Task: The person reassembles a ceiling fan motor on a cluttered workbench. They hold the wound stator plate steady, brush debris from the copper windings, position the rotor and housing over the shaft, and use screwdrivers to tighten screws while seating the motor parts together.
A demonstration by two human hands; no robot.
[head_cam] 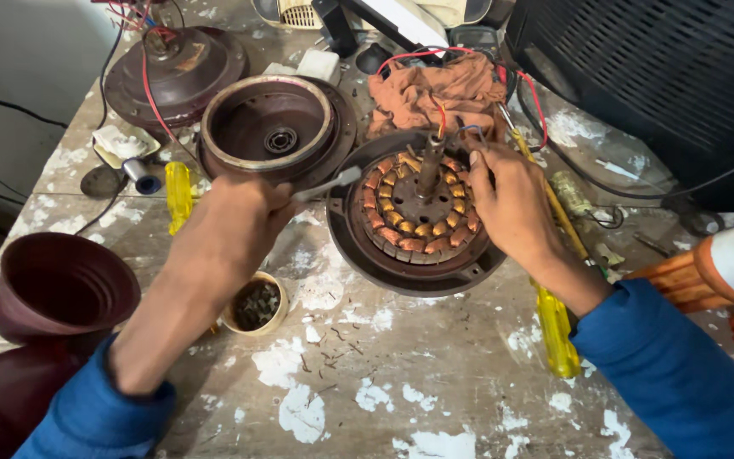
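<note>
On a worn, paint-flecked workbench (435, 391), a round dark motor housing holding a ring of copper-wound stator coils (416, 219) sits near the centre, with a steel shaft (431, 166) standing upright from its middle. The left hand (235, 217) is clenched around a slim grey metal tool (329, 184), whose tip reaches the housing's rim at about 10 o'clock. The right hand (511, 204) rests on the rim at about 3 o'clock, fingers curled against the coils; whether it pinches the thin red and blue wires (448, 119) rising by the shaft cannot be told. At 11 o'clock from the stator lies an empty maroon motor cover with a bearing in its centre (269, 132), and farther at 10 o'clock a second maroon housing with red leads (176, 72). A crumpled orange-brown rag (435, 93) lies at 12 o'clock. A yellow-handled screwdriver (554, 319) lies at 4 o'clock under the right forearm, another yellow handle (178, 194) at 9 o'clock. A small cream cup of dark screws (256, 306) sits at 7 o'clock, just beside the left wrist, and a maroon cone-shaped canopy (57, 285) at 8 o'clock by the edge. As a judgement: if the tool slips off the rim it could gouge the coil enamel or nick the thin wires, and the left forearm could knock the screw cup over.
</note>
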